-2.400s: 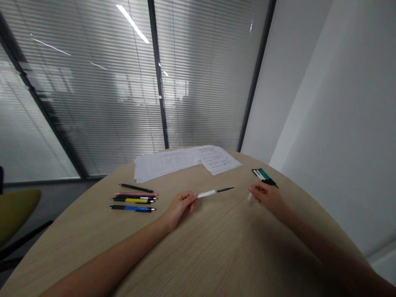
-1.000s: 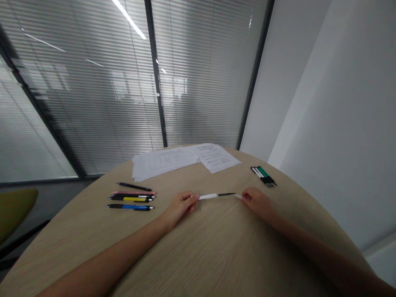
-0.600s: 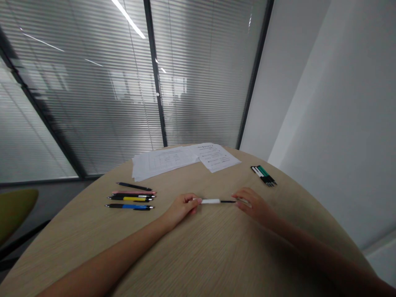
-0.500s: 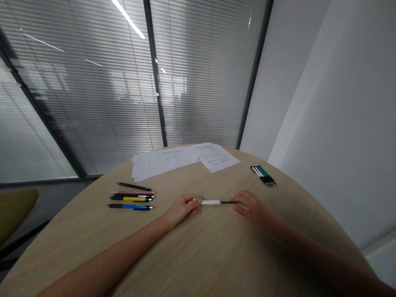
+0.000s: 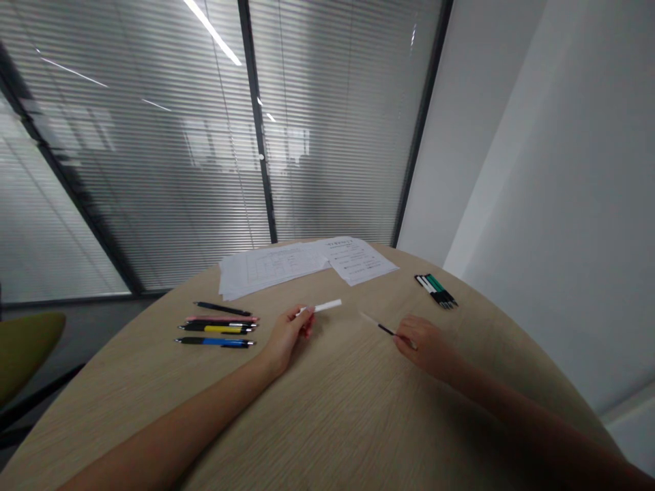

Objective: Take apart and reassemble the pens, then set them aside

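Observation:
My left hand (image 5: pixel 287 335) is closed around one end of a white pen barrel (image 5: pixel 329 305), which points right and slightly away from me. Between the fingertips of my right hand (image 5: pixel 426 346) is a thin pen refill (image 5: pixel 385 329), dark near the fingers and pale toward its far tip. The refill is tilted up to the left, apart from the barrel, with a gap of table between them. Both hands are just above the wooden table (image 5: pixel 338 423), and part of each piece is hidden by the fingers.
On the left lie several pens: a black one (image 5: pixel 221 308), a pink one (image 5: pixel 220 318), a yellow-and-black one (image 5: pixel 217 329) and a blue one (image 5: pixel 217 342). A row of white, green and black pens (image 5: pixel 436 291) lies at right. Printed papers (image 5: pixel 276 266) cover the back edge.
The refill has come out of the white barrel. My left hand has moved left and tilted the barrel's free end away; my right hand has shifted slightly right, holding the refill.

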`<action>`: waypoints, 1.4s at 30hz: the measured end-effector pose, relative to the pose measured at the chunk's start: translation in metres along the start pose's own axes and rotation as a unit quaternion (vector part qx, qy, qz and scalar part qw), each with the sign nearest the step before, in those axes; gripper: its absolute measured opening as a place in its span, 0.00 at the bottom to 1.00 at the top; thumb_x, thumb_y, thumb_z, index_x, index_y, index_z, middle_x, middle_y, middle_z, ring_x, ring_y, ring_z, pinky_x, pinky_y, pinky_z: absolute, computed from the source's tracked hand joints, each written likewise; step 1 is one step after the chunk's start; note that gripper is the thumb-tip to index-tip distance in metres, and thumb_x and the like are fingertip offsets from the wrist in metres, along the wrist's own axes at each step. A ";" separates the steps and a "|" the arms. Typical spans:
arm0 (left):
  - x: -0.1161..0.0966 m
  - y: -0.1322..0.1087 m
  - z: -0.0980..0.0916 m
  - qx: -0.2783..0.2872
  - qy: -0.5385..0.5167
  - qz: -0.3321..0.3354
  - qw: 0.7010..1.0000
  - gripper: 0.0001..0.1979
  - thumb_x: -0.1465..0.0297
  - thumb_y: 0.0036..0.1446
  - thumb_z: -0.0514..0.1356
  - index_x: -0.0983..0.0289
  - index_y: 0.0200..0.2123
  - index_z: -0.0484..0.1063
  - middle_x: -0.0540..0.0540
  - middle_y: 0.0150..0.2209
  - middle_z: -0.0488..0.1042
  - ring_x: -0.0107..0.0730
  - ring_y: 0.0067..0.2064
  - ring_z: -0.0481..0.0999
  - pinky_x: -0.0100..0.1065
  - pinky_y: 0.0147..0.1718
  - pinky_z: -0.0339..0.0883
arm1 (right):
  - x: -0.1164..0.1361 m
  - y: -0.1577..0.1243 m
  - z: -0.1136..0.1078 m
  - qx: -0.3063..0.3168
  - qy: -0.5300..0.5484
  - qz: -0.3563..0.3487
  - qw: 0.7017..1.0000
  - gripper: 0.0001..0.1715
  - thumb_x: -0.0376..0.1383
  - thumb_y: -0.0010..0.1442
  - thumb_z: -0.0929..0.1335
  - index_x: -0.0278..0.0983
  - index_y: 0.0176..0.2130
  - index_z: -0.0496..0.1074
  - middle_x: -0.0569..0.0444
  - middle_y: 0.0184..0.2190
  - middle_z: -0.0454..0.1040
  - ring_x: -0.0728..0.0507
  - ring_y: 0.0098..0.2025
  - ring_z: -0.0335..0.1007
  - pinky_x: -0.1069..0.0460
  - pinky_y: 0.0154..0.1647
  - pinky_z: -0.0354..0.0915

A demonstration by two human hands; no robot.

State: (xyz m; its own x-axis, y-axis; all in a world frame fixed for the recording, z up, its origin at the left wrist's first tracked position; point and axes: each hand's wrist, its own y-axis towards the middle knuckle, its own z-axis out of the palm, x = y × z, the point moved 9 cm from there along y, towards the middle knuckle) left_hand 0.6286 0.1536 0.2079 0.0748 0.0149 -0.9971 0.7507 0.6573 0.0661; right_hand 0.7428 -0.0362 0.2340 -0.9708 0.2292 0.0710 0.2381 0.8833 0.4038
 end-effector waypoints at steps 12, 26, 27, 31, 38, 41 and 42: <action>-0.009 -0.010 0.017 0.070 0.083 0.000 0.994 0.15 0.59 0.41 0.59 0.66 0.17 0.64 0.45 0.14 0.59 0.22 0.19 0.56 0.26 0.20 0.47 | 0.016 -0.009 0.019 0.110 -0.036 -0.018 0.993 0.07 0.34 0.51 0.63 0.37 0.23 0.66 0.52 0.23 0.68 0.47 0.27 0.63 0.54 0.25 0.52; 0.000 -0.009 0.017 0.078 0.124 -0.022 0.989 0.15 0.62 0.36 0.62 0.66 0.26 0.71 0.45 0.17 0.62 0.22 0.20 0.58 0.25 0.20 0.48 | -0.025 -0.006 0.025 0.134 0.013 0.067 0.989 0.07 0.34 0.53 0.62 0.37 0.34 0.68 0.52 0.33 0.69 0.46 0.35 0.65 0.53 0.34 0.58; 0.000 -0.008 0.018 0.080 0.127 -0.019 0.989 0.15 0.62 0.36 0.62 0.66 0.27 0.71 0.45 0.18 0.63 0.22 0.20 0.59 0.25 0.20 0.49 | -0.027 -0.006 0.027 0.139 0.016 0.069 0.988 0.07 0.34 0.53 0.62 0.36 0.33 0.68 0.52 0.33 0.69 0.46 0.35 0.65 0.53 0.34 0.58; -0.001 -0.007 0.021 0.107 0.129 0.014 0.986 0.13 0.65 0.37 0.62 0.66 0.29 0.71 0.49 0.23 0.68 0.26 0.25 0.63 0.26 0.24 0.54 | -0.029 -0.006 0.028 0.128 0.024 0.074 0.989 0.07 0.32 0.53 0.61 0.36 0.32 0.68 0.52 0.33 0.68 0.46 0.34 0.65 0.53 0.33 0.59; -0.003 -0.007 0.023 0.123 0.110 0.041 0.985 0.10 0.71 0.36 0.61 0.65 0.27 0.68 0.48 0.24 0.68 0.27 0.27 0.64 0.27 0.27 0.56 | -0.006 -0.004 0.005 0.023 0.003 0.014 1.000 0.06 0.31 0.52 0.64 0.37 0.34 0.68 0.51 0.34 0.68 0.45 0.37 0.64 0.51 0.37 0.61; -0.002 -0.006 0.023 0.122 0.103 0.038 0.986 0.09 0.74 0.35 0.61 0.66 0.26 0.67 0.47 0.23 0.66 0.25 0.26 0.63 0.26 0.26 0.55 | 0.009 -0.005 0.002 0.012 -0.010 -0.009 1.000 0.05 0.31 0.53 0.63 0.37 0.32 0.68 0.52 0.31 0.69 0.46 0.35 0.65 0.52 0.35 0.62; -0.002 -0.005 0.023 0.119 0.101 0.035 0.987 0.09 0.74 0.34 0.61 0.66 0.26 0.67 0.46 0.22 0.65 0.25 0.25 0.62 0.26 0.25 0.55 | 0.014 -0.006 0.004 0.021 -0.018 -0.020 0.999 0.05 0.31 0.54 0.63 0.37 0.31 0.68 0.52 0.30 0.69 0.46 0.35 0.65 0.52 0.34 0.62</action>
State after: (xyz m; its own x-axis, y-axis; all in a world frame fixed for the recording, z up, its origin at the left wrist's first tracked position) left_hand 0.6393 0.1329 0.2102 0.0177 0.2208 -0.9752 0.8830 0.4541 0.1189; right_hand 0.7282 -0.0363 0.2291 -0.9779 0.2076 0.0231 0.2015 0.9084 0.3663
